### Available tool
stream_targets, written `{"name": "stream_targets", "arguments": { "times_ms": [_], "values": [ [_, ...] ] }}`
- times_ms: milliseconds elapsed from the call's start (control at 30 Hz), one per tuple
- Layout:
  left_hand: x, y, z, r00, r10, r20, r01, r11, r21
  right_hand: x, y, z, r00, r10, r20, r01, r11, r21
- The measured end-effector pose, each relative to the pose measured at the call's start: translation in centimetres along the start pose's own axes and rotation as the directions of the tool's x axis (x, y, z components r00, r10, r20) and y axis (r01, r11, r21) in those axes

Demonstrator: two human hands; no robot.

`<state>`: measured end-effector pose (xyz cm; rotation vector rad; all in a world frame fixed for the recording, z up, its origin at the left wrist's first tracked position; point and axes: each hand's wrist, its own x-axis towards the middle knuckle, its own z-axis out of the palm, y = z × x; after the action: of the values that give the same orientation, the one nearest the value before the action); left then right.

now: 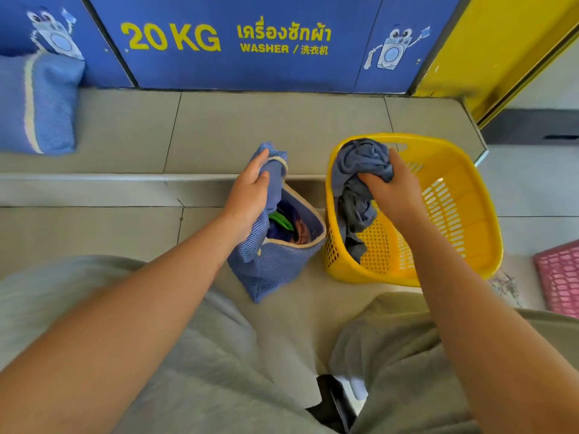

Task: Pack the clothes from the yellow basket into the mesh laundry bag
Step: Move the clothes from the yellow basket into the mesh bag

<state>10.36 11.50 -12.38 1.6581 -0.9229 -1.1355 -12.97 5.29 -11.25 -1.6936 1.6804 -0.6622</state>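
1. A blue washer front panel (250, 57) fills the far side, lettered "20 KG" and "WASHER" in yellow, with a yellow panel (488, 51) to its right.
2. The tiled step (219, 126) runs below it; a second blue mesh bag (40, 104), full and closed, lies at its far left.
3. The yellow basket (454, 220) stands right of centre, tilted, just beside the mesh laundry bag; a pink basket (560, 277) shows at the right edge.
4. The mesh laundry bag (272, 261) stands open at centre, with dark blue and green clothes (283, 222) inside.
5. A grey-blue garment (360, 170), bunched, hangs over the basket's far-left rim.
6. The right hand (394, 186) has its fingers clamped on that garment.
7. The left hand (250, 189) pinches the bag's far rim, holding the mouth open.
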Motion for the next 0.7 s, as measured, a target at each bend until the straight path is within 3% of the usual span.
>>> {"name": "stream_targets", "arguments": {
  "times_ms": [133,233,300,367,467,567,667,700],
  "values": [
    [-0.8,0.1,-1.0,1.0,-0.014,0.008,0.014,1.0,0.013,-3.6,-5.0,-1.2,0.988,-0.154,-0.032,0.157,0.972,0.173],
    [-0.9,0.3,-1.9,1.0,-0.021,0.019,0.021,1.0,-0.012,-5.4,-8.6,-1.4,0.95,-0.31,-0.047,0.305,0.878,0.37],
    [-1.0,0.3,-2.6,0.999,-0.029,0.042,0.031,0.997,-0.068,-6.2,-10.4,-0.7,0.94,-0.331,-0.075,0.336,0.871,0.359],
    [-0.7,0.0,-3.4,0.997,-0.045,0.059,0.051,0.993,-0.106,-6.5,-10.8,1.2,0.948,-0.305,-0.089,0.318,0.922,0.222],
    [-0.7,0.5,-4.3,0.993,-0.114,-0.007,0.11,0.971,-0.213,-6.6,-9.4,5.5,0.959,-0.283,-0.01,0.278,0.95,-0.143],
    [-0.4,0.4,-4.6,0.99,-0.141,-0.014,0.134,0.964,-0.23,-6.5,-7.5,9.8,0.936,-0.276,0.218,0.343,0.855,-0.388],
    [-0.4,0.1,-4.1,0.991,-0.128,0.043,0.135,0.968,-0.211,-6.8,-6.8,12.4,0.838,-0.169,0.518,0.429,0.791,-0.436],
    [-0.5,0.0,-4.0,0.991,-0.12,0.053,0.128,0.97,-0.206,-7.0,-6.8,12.6,0.818,-0.15,0.555,0.449,0.77,-0.454]
  ]
}}
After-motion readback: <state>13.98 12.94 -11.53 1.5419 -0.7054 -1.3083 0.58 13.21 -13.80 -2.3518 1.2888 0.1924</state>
